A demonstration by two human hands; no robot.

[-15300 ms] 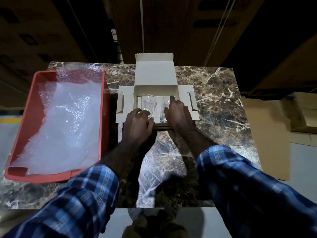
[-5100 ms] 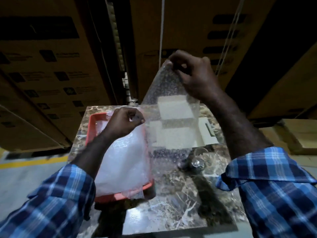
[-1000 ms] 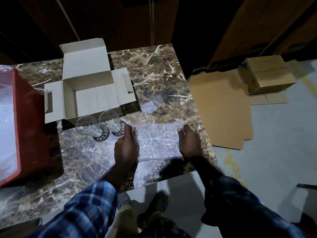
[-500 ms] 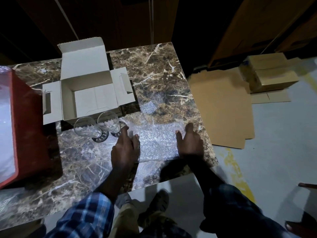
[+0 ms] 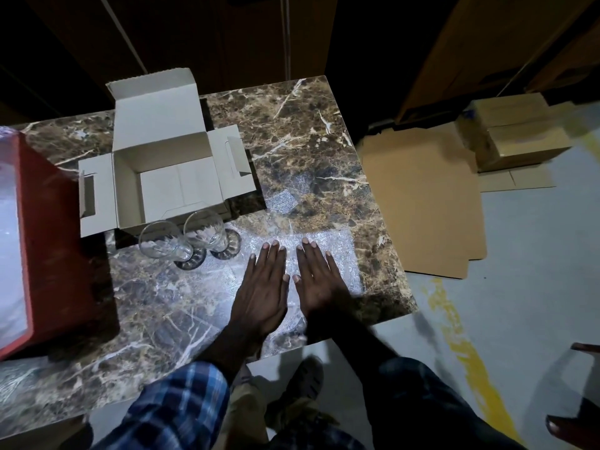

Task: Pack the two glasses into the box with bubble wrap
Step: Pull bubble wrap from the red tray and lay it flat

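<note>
A sheet of bubble wrap (image 5: 341, 254) lies flat on the marble table (image 5: 308, 141) near its front right corner. My left hand (image 5: 264, 287) and my right hand (image 5: 316, 282) press on it side by side, fingers straight, palms down. Two clear stemmed glasses (image 5: 162, 245) (image 5: 207, 233) stand upright just left of my left hand, in front of the open white cardboard box (image 5: 126, 186). The box holds nothing and its flaps are spread.
A red tray (image 5: 55, 254) with more bubble wrap (image 5: 9, 248) fills the table's left side. Flattened cardboard (image 5: 422, 206) and small brown boxes (image 5: 516, 131) lie on the floor to the right. The table's front edge runs just below my wrists.
My hands have moved from the sheet's left and right edges to its middle and now lie flat side by side on it.
</note>
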